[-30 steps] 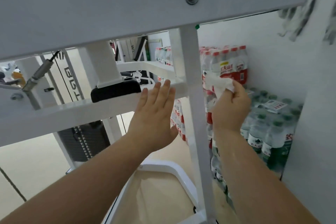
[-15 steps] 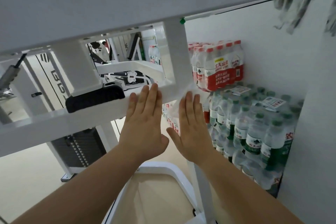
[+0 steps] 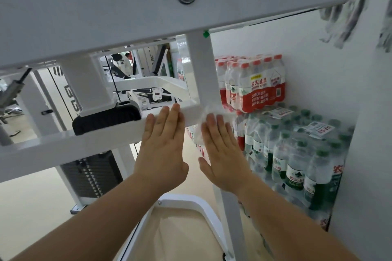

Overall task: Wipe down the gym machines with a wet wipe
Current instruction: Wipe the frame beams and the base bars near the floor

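Wet wipe (image 3: 209, 112), crumpled, under flat right hand (image 3: 222, 154) on smooth white crossbar (image 3: 84, 142).

Both hands flat against the white machine frame (image 3: 101, 140). Left hand (image 3: 162, 144) lies palm-down on the horizontal crossbar, fingers together. Right hand (image 3: 222, 150) presses the wet wipe (image 3: 209, 112) against the joint where crossbar meets the upright post (image 3: 204, 74) (wipe crumpled, poking out past the fingertips). Black pad (image 3: 106, 118) sits on the crossbar left of the left hand. Bottled water packs (image 3: 282, 133) stacked right, beside the wall.
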`<move>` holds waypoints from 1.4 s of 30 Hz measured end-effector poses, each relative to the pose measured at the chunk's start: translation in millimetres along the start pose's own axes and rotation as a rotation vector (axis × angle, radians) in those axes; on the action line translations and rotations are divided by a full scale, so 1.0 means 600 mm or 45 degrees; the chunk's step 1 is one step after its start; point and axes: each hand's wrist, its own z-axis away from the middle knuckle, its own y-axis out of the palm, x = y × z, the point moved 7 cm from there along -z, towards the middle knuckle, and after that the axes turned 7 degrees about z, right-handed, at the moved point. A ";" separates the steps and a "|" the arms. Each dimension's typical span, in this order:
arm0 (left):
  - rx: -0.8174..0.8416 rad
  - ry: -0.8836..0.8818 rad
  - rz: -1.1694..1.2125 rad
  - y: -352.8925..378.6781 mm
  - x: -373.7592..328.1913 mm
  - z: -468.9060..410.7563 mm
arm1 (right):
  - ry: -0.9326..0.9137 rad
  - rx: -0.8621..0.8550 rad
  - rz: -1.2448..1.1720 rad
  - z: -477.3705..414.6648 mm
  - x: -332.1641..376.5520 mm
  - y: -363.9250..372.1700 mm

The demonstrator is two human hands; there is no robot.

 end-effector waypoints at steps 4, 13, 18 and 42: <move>0.015 -0.024 -0.002 0.000 -0.002 -0.001 | 0.043 -0.156 -0.049 -0.113 -0.013 -0.049; 0.027 -0.018 0.046 -0.007 0.000 -0.001 | 0.061 -0.065 -0.005 -0.078 -0.005 -0.042; 0.039 -0.013 0.082 -0.013 -0.005 0.000 | -0.210 0.069 0.318 -0.081 -0.006 -0.055; 0.000 0.201 0.258 -0.036 0.032 0.012 | -0.663 0.740 1.307 -0.250 0.014 -0.137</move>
